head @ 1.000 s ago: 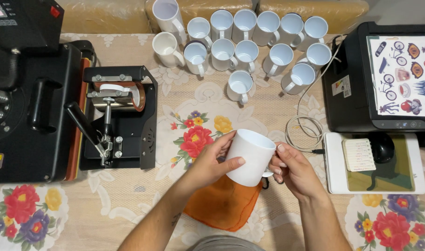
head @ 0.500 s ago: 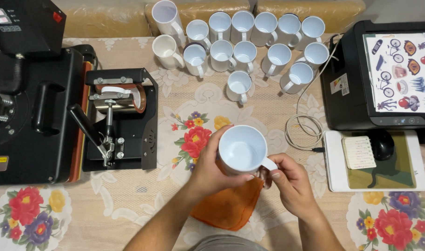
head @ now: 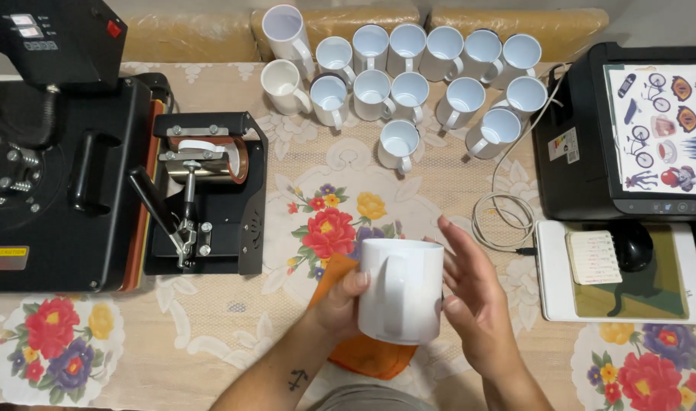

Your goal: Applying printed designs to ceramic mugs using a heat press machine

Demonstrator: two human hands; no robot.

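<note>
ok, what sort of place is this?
Likely a small home mug-printing workshop: a mug heat press, rows of blank white mugs, and a printer with a printed design sheet on a floral tablecloth.

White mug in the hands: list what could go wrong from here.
1. The white mug is held in the air; the left hand grips one side while the right hand lies open against the other, so it might slip.
2. If it drops, it may miss the orange cloth below and chip on the table.
</note>
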